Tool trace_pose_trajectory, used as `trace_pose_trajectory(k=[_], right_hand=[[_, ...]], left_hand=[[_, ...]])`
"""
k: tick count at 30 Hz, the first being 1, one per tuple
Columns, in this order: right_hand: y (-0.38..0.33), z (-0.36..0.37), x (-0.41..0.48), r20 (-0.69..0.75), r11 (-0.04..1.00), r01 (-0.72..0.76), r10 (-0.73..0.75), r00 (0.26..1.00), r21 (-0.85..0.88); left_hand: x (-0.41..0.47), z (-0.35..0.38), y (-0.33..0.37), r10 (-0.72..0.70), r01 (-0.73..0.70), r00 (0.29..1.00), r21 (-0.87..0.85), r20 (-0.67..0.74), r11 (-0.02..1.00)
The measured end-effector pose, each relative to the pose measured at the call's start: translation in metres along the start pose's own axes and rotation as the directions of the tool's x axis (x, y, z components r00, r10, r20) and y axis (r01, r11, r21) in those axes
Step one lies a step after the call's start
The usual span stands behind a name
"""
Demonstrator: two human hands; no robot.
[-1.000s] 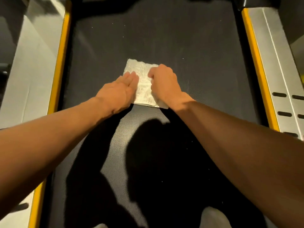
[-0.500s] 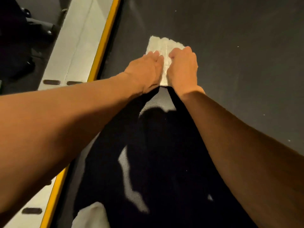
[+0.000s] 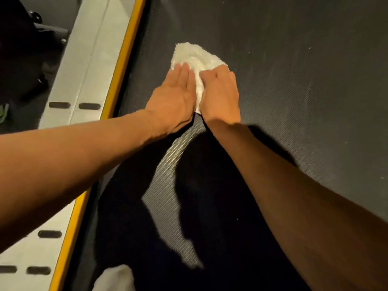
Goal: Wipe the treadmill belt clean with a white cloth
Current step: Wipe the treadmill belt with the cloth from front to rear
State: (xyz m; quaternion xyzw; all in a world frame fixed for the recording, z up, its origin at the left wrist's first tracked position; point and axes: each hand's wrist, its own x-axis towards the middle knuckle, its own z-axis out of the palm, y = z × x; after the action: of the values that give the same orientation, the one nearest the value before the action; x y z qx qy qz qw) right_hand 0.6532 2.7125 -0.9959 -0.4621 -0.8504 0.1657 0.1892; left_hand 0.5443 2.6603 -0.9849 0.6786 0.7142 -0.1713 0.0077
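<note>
The dark, textured treadmill belt (image 3: 294,91) fills most of the view, running from the bottom edge up to the top right, with heavy shadows of the arms lying across its near part. Two bare forearms reach in from the lower left and lower right and meet above the middle of the belt. Along the belt's left side runs a grey side rail (image 3: 88,66), set at a slant, and between rail and belt lies a narrow yellow strip (image 3: 123,59). Beyond the rail, in the top left corner, stands something dark that is too dim to make out. The left hand (image 3: 174,99) lies flat with its fingers straight and held together, palm down, its fingertips pressing on the near left part of the white cloth (image 3: 195,56). The right hand (image 3: 220,95) sits just beside it, knuckles up, its fingers curled and gripping the cloth's right side. The cloth is bunched on the belt, left of the belt's middle and near the yellow strip, its far part showing beyond both hands and a thin fold showing between them. A pale shape (image 3: 115,278) sits at the bottom edge on the belt. Dark slots (image 3: 59,105) mark the rail in pairs, and a few light specks (image 3: 310,47) dot the belt at right
</note>
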Motion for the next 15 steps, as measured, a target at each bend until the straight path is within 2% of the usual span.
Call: trace_pose_trajectory(k=[2,3,5,9,11,15], right_hand=[[0.003,-0.003,0.012,-0.001,0.999,0.034,-0.034,0.999,-0.041],[0.005,-0.006,0.026,0.007,0.996,0.036,-0.036,0.999,-0.085],[0.003,-0.01,0.043,0.032,0.992,0.017,-0.013,0.999,-0.127],[-0.017,0.001,0.013,0.084,0.999,-0.033,0.035,0.996,-0.029],[-0.024,0.006,-0.01,0.135,1.0,0.0,0.003,0.991,-0.027],[-0.021,0.001,0.015,0.147,0.993,0.058,-0.043,0.988,-0.098]], left_hand=[[-0.002,0.004,-0.012,0.018,-0.021,0.997,-0.049,-0.077,0.999],[-0.003,0.003,-0.018,0.071,-0.081,0.991,-0.08,-0.115,0.994],[-0.002,-0.007,-0.03,0.083,-0.096,0.992,-0.141,-0.092,0.985],[-0.027,-0.001,-0.023,0.011,-0.03,0.995,-0.197,-0.094,0.98],[-0.038,0.011,-0.022,0.026,-0.045,0.995,-0.197,-0.098,0.979],[-0.028,0.025,-0.041,0.123,-0.166,0.95,-0.129,-0.288,0.978]])
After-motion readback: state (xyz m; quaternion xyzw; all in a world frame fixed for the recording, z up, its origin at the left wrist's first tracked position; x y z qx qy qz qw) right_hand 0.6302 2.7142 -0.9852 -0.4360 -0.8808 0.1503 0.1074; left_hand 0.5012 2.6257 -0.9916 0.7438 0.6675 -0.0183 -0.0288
